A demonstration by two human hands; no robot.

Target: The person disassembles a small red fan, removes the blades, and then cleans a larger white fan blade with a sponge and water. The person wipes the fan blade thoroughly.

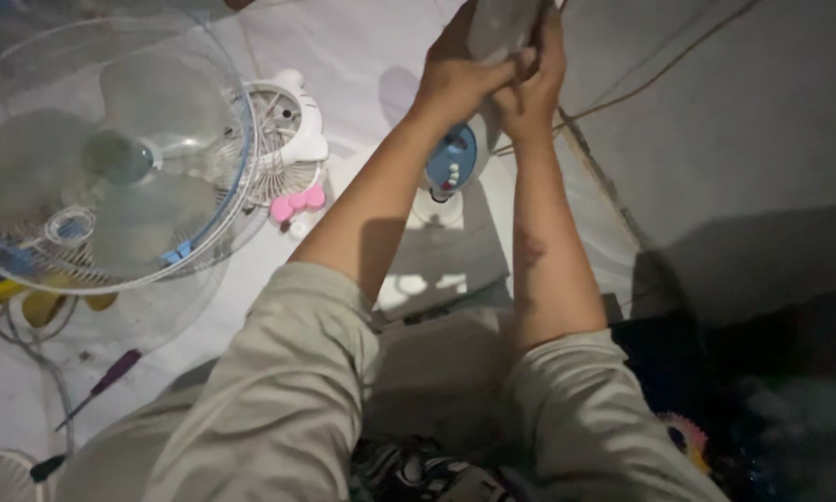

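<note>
- I see the left hand (457, 79) and the right hand (532, 88) raised together at the top of the frame, both closed around a pale grey rounded plastic fan part (500, 26) held up in the air.
- Grip state: left fingers wrapped over the part's lower edge, right hand pressed on its right side; both grips closed on it, hands touching each other.
- The part runs past the top edge, so I can't tell its full shape.
- Directly below the hands: a white fan base with a blue oval control panel (452, 163) standing on the pale floor (362, 37), well under the held part.
- A thin tan cord (660, 70) trails from near the hands to the upper right.
- Left side: a large clear plastic fan guard with pale blades inside (111, 153), lying apart from the base.
- Just beside it, a small white fan with pink feet (288, 139).
- A purple-handled screwdriver (111, 374) lies on the floor lower left, untouched.
- Progress, my read: fan looks taken apart — guard and blades off, base separate, one piece in hand; rest lies loose, nothing reassembled.
</note>
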